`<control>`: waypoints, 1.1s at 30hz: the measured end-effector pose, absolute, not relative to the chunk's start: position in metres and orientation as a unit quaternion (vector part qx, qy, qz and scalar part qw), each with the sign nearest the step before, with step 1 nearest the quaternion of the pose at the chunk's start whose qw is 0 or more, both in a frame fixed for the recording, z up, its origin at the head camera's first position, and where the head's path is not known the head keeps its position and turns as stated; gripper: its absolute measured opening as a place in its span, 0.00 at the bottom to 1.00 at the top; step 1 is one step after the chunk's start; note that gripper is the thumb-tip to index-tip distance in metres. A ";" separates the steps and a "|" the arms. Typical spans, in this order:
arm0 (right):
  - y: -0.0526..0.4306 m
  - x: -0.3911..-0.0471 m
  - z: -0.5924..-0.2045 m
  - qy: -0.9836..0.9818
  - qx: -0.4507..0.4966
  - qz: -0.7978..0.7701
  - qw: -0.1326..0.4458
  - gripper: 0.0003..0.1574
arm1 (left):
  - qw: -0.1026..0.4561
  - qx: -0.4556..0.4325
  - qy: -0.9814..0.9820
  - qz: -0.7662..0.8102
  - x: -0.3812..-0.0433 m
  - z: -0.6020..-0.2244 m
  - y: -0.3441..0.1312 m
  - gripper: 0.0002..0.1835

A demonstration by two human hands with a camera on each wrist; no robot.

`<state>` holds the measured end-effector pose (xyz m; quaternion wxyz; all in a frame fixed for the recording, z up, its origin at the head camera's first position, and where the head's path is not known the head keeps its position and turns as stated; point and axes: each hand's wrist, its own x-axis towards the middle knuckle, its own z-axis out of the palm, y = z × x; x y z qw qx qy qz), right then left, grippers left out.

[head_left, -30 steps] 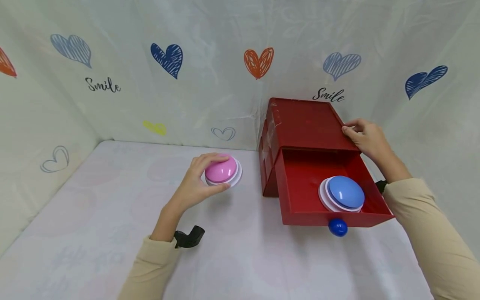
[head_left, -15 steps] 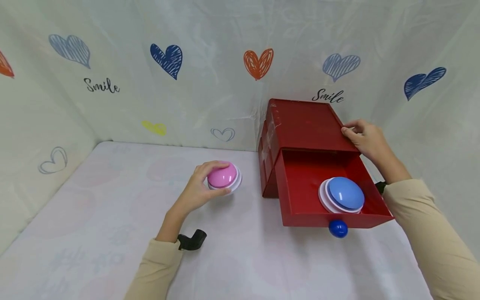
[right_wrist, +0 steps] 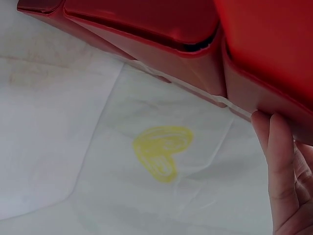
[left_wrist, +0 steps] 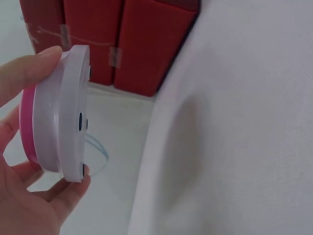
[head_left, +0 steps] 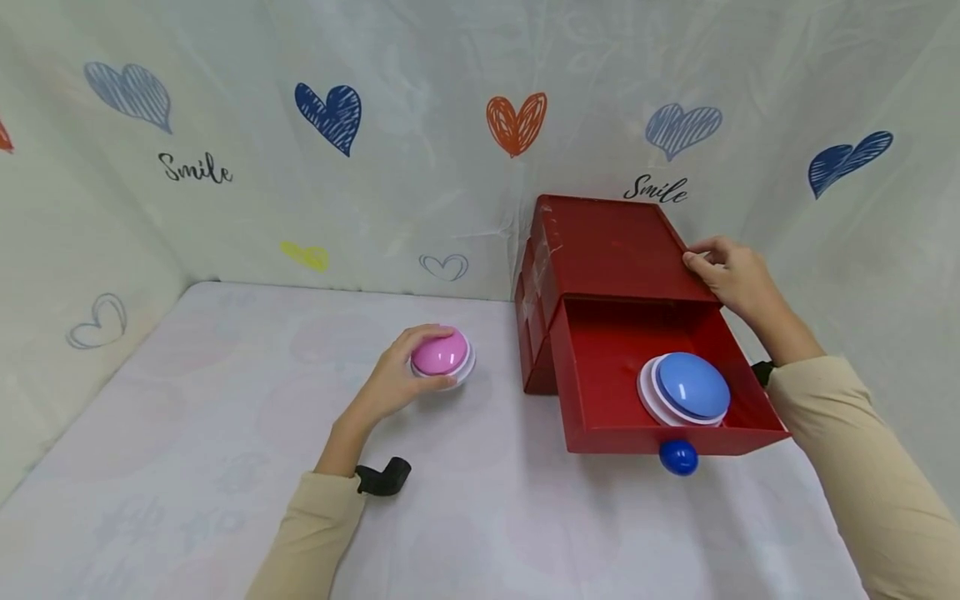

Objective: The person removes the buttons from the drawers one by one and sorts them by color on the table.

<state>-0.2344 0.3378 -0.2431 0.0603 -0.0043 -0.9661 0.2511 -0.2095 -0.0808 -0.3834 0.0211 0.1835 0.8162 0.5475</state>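
Observation:
My left hand grips a pink dome push button with a white base, thumb and fingers on its rim. In the left wrist view the button is tilted, its underside facing a shadow on the table, apart from the surface. My right hand rests at the right top edge of a red drawer cabinet, with straight fingers against the cabinet's side in the right wrist view. The upper drawer is pulled out, and a blue dome push button lies inside it near the front.
A blue knob sticks out from the drawer's front. The white table spreads left and forward of the cabinet. Behind it hangs a white cloth wall printed with hearts and words.
My left hand, holding the pink button, has moved slightly down, lowering it toward the table. The right hand, cabinet, drawer and blue button have stayed in place.

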 end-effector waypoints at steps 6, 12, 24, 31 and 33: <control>0.338 -0.233 -0.242 -0.965 -0.007 0.256 0.059 0.37 | 0.033 0.171 0.823 0.540 -0.216 -0.391 -0.079 0.33; 0.339 -0.235 -0.241 -0.964 -0.007 0.258 0.062 0.38 | 0.034 0.160 0.832 0.531 -0.217 -0.392 -0.078 0.34; 0.340 -0.233 -0.243 -0.964 0.003 0.258 0.064 0.37 | 0.041 0.148 0.842 0.516 -0.218 -0.400 -0.070 0.33; 0.339 -0.235 -0.245 -0.965 -0.001 0.257 0.061 0.37 | 0.042 0.159 0.850 0.500 -0.219 -0.405 -0.066 0.34; 0.339 -0.235 -0.244 -0.965 0.001 0.254 0.062 0.37 | 0.041 0.158 0.851 0.499 -0.219 -0.405 -0.066 0.33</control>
